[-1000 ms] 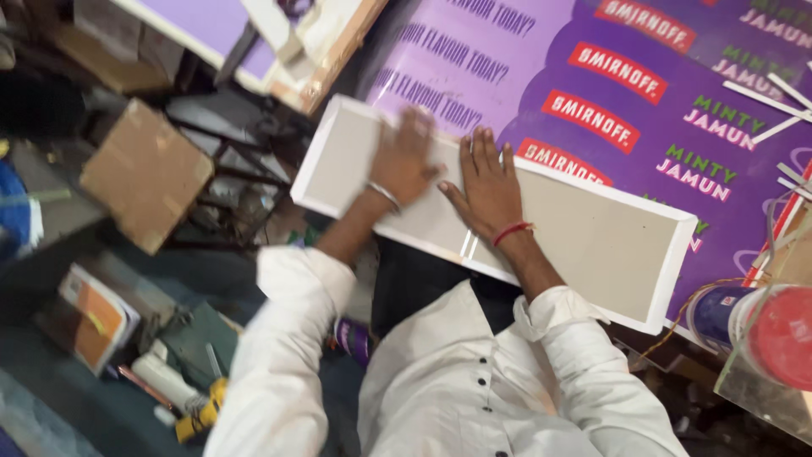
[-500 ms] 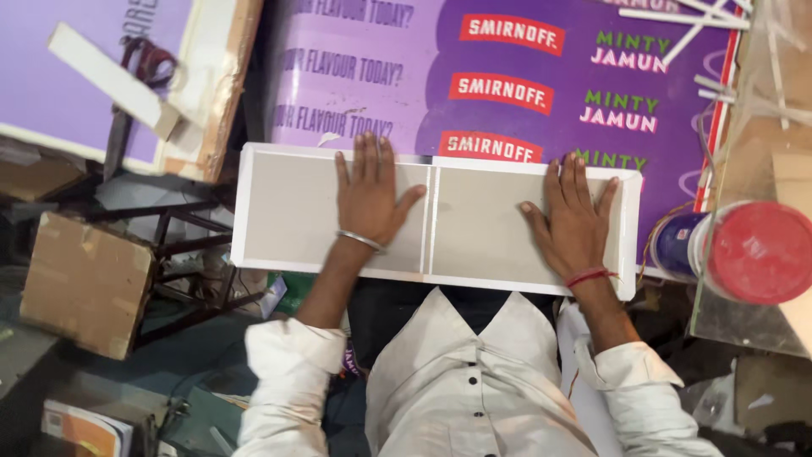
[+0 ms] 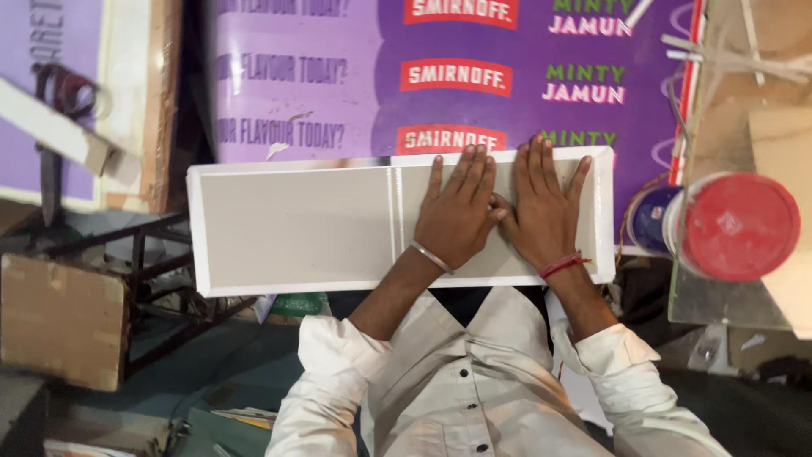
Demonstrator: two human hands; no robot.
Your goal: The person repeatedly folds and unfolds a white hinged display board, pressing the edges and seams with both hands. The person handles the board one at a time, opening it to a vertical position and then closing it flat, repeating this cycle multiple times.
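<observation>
A long white shallow tray-like panel (image 3: 288, 224) with raised edges lies across a purple printed sheet (image 3: 355, 76). Both my hands rest flat on its right half, side by side and touching. My left hand (image 3: 459, 211), with a metal bangle at the wrist, presses just right of the panel's middle seam. My right hand (image 3: 545, 207), with a red thread at the wrist, lies near the panel's right end. Neither hand holds anything.
A jar with a red lid (image 3: 736, 224) stands at the right beside a dark blue round container (image 3: 647, 216). A cardboard box (image 3: 63, 317) sits on a dark metal frame (image 3: 161, 279) at the lower left. Wooden strips (image 3: 51, 127) lie at the upper left.
The panel has shifted under my hands. My left hand slid right along it and my right hand moved left, so the two hands are together on the right half.
</observation>
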